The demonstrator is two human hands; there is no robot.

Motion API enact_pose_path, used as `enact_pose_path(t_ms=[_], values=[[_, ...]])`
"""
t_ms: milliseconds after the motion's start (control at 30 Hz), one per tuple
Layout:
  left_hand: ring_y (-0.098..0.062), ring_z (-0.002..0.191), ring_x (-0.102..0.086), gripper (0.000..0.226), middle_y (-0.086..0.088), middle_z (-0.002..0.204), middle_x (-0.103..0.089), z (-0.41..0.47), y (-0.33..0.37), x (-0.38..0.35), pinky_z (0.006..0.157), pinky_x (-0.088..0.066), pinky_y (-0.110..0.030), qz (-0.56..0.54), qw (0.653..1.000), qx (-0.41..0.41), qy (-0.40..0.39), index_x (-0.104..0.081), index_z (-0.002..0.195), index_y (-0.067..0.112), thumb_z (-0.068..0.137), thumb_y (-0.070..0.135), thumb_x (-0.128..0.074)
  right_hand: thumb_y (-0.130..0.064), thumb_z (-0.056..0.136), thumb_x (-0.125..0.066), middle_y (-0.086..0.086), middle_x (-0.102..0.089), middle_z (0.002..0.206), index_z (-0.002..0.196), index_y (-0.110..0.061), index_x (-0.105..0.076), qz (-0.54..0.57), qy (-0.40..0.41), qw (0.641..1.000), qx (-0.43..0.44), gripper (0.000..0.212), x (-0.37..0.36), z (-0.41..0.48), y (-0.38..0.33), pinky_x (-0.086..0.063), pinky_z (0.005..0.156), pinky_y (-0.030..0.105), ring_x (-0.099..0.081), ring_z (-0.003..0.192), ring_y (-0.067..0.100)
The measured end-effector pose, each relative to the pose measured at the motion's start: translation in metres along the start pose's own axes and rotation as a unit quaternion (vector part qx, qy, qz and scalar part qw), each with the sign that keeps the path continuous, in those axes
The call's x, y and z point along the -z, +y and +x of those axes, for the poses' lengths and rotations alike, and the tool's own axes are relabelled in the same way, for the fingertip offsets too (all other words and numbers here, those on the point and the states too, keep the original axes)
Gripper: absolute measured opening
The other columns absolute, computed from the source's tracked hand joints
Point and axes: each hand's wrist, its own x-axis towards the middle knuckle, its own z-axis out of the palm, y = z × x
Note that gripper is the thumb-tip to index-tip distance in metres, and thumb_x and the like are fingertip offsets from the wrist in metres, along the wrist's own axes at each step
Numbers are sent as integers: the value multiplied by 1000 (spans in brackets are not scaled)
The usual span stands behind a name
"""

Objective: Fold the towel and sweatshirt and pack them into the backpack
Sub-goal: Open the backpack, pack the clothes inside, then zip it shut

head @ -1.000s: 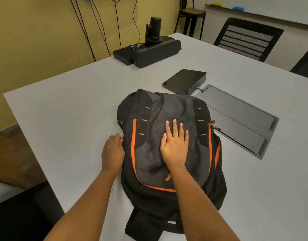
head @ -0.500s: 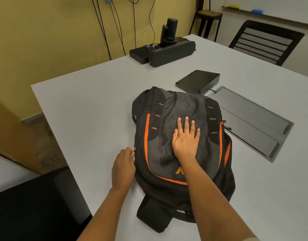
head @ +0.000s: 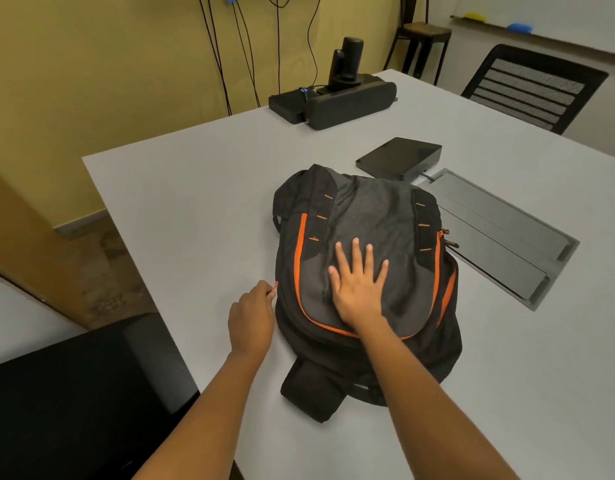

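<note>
Black-grey fabric backpack (head: pixel 365 209) w/ orange trim lay near white table's (head: pixel 195 202) left edge. R hand (head: pixel 359 289) flat on it, fingers spread; L hand (head: pixel 252 317) pinched orange zip pull (head: pixel 274 287). Flat black box (head: pixel 399 155), grey panel (head: pixel 500 230) just beyond.

We are looking at an office meeting room. A wide grey counter (head: pixel 195 202) fills most of it, with a flat metal cable hatch (head: pixel 500 233) set into its top on the right. At the far end sit a black conference camera (head: pixel 346 60) and a long speaker bar (head: pixel 351 103), with cables (head: pixel 223 64) running up the yellow wall (head: pixel 108 64). A mesh-backed office chair (head: pixel 528 88) stands at the far right, and behind it is a whiteboard ledge (head: pixel 541 34).
</note>
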Motion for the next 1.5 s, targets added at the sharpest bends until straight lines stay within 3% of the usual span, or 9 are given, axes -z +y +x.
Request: enact_pose_path(t_ms=[200,333,500,867,1067,1200,1333,1500], values=[[-17,66,-50,24,-8,88,-66,-7,5,7,60,-34,-26,40,999,14,-27,-57,110,9,99,23,-41,-65,83,18,6,6,158,149,-34,-2,-20,-19,999,22,76,-10,-36,-14,8,111,56,11,144,33],[-13,71,-50,25,-5,95,-65,-15,11,11,62,-35,-23,39,998,15,-44,-54,115,11,99,25,-40,-63,77,13,8,15,157,149,-33,3,-49,-59,997,20,78,-4,-34,-16,7,112,57,18,142,35],[-15,71,-49,25,-3,88,-61,-29,14,12,60,-30,-24,46,998,7,-42,-54,106,12,101,24,-33,-56,96,-16,7,21,156,149,-32,6,-73,-91,993,13,62,1,-33,-18,6,113,57,21,141,35],[-9,77,-43,26,0,100,-60,-78,26,15,65,-28,-20,36,996,12,-78,-50,116,18,101,25,-31,-53,97,-26,8,26,154,149,-32,7,-80,-171,981,47,65,19,-29,-9,3,114,55,22,141,36],[-14,91,-56,25,-1,105,-64,-76,22,17,70,-40,-21,-22,998,33,-54,-61,114,16,98,25,-44,-28,97,-43,9,2,158,148,-24,-22,44,-120,991,37,55,29,-53,-21,-16,116,45,5,144,35],[-13,89,-58,20,1,101,-65,-77,25,24,69,-42,-21,-73,994,66,-36,-64,105,16,95,27,-51,-8,88,-53,7,-41,140,134,-19,-49,143,-35,983,113,47,20,-90,-37,-33,108,34,-34,131,24],[-13,89,-58,21,1,101,-65,-74,27,29,69,-41,-20,-101,991,78,-44,-65,104,16,94,30,-52,-12,86,-59,3,-54,109,119,-23,-60,106,6,983,149,35,8,-106,-47,-39,81,31,-49,102,23],[-14,89,-59,23,2,104,-62,-68,30,34,69,-43,-22,-132,985,74,-85,-65,104,16,93,31,-52,-22,91,-55,2,-57,104,112,-22,-60,97,-10,985,144,21,15,-96,-51,-37,85,30,-47,99,20]])
